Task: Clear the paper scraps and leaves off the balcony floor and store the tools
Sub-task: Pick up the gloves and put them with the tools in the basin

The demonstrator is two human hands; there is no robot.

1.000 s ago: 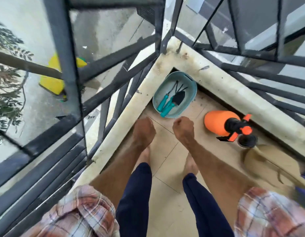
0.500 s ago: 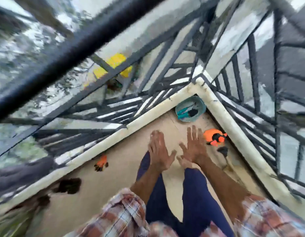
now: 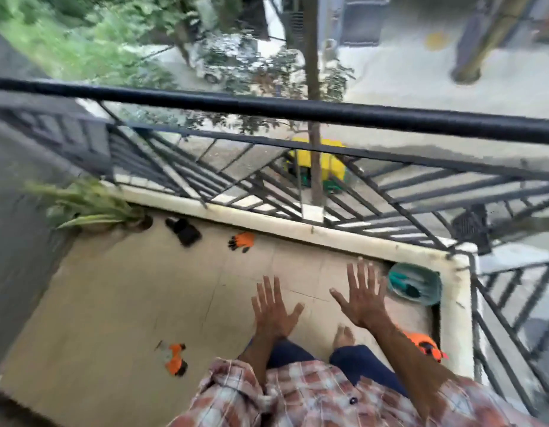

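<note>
— Where are the tools (image 3: 401, 277)?
— Teal-handled, lying in the teal tub (image 3: 431, 292) in the right corner of the balcony floor (image 3: 128, 303).
— And the rest?
— Orange sprayer (image 3: 421, 345) near the tub; orange gloves (image 3: 242, 241) beside the ledge (image 3: 297, 232).

My feed shows a shirt (image 3: 313, 392) checked in rust and off-white, with one dark button (image 3: 353, 400). Either side of the button, sleeves (image 3: 230, 380) leave the forearms bare. Beyond the button: navy trousers (image 3: 359, 362), a bare foot (image 3: 344, 335), bare left hand (image 3: 273, 309) and right hand (image 3: 364, 300).

Soft, even daylight, no hard shadows; motion blur smears the whole view, worst at the far street, and the railing (image 3: 297, 110) bows with wide-angle distortion.
</note>
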